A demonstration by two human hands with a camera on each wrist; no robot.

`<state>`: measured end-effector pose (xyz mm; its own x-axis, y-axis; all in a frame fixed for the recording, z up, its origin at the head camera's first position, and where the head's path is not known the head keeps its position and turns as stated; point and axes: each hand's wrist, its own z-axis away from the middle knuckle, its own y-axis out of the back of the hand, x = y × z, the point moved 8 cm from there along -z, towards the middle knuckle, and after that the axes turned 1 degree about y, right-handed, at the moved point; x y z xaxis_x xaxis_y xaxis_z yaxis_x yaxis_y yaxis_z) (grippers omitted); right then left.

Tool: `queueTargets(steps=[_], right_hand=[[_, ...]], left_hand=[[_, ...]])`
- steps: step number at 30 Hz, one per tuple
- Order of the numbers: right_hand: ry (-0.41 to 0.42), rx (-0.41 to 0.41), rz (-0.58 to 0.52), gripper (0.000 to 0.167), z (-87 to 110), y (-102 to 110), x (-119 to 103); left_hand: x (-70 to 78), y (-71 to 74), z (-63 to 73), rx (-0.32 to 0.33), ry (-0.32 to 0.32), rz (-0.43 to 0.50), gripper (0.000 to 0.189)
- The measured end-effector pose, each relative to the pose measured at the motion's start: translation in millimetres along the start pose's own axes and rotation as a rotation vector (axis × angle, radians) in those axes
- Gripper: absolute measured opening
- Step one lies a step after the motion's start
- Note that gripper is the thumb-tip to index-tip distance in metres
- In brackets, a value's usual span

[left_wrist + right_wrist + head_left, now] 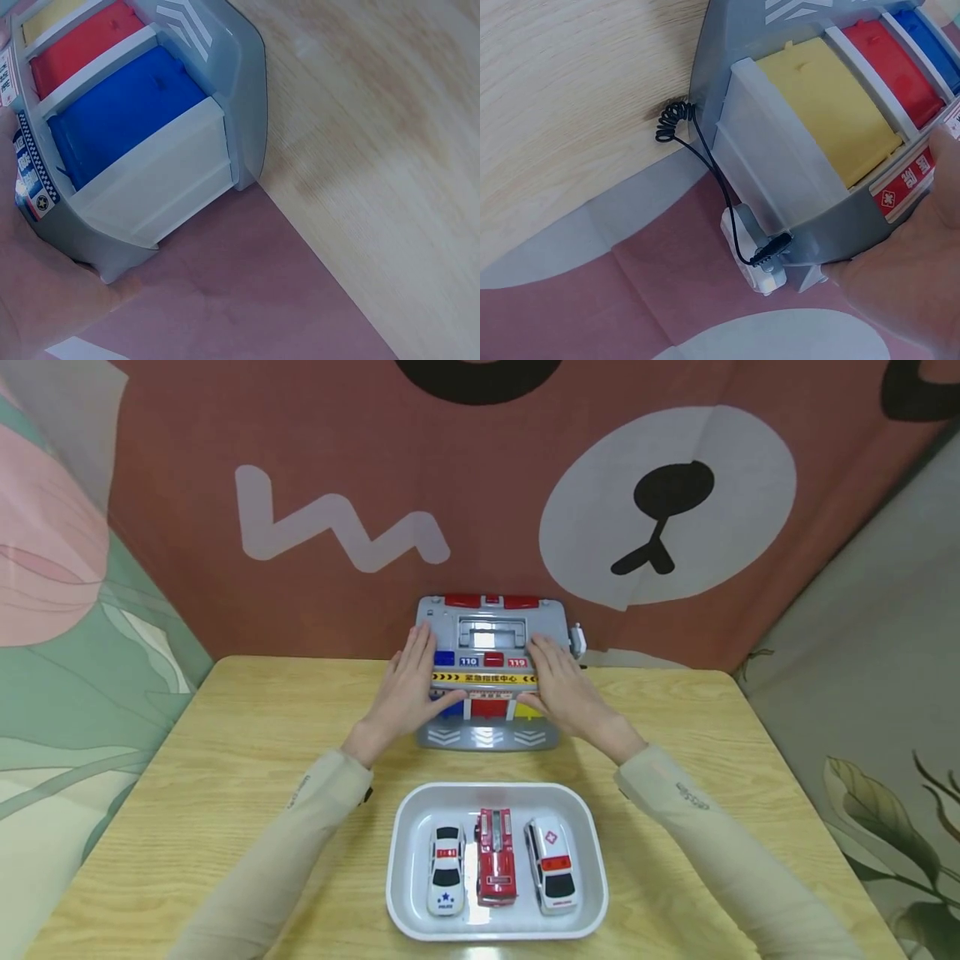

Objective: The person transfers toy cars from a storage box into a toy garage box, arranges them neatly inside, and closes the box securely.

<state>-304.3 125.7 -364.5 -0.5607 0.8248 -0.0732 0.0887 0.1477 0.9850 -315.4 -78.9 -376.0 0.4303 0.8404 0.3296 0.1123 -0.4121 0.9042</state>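
A grey toy emergency garage (pixel 487 677) stands at the table's back edge, with red lights along its top and a yellow strip across the front. Its blue door (pixel 127 112), red door (pixel 489 707) and yellow door (pixel 829 105) are all down. My left hand (pixel 402 689) rests along the garage's left side, fingers straight on the roof and thumb toward the front. On the opposite side my right hand (pixel 573 693) lies the same way. A white handset (pixel 751 255) with a black coiled cord (pixel 673 120) hangs at the garage's right side.
A white tray (pixel 401 860) sits nearer on the wooden table (pixel 300 718). It holds a white police car (pixel 447 872), a red fire truck (pixel 497 860) and a white ambulance (pixel 551 864). A brown cloth with a bear face (pixel 495 460) hangs behind the table.
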Motion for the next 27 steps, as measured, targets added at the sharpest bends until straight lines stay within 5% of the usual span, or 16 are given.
queueTargets(steps=[15, 27], right_hand=[[0.015, -0.074, -0.134, 0.081, 3.3, -0.4, 3.1], [-0.006, -0.05, -0.183, 0.082, 3.4, 0.8, 2.4]], left_hand=[[0.7, -3.4, 2.3, -0.01, 0.01, 0.004, 0.106], [0.7, -1.6, 4.2, 0.001, 0.003, -0.002, 0.105]])
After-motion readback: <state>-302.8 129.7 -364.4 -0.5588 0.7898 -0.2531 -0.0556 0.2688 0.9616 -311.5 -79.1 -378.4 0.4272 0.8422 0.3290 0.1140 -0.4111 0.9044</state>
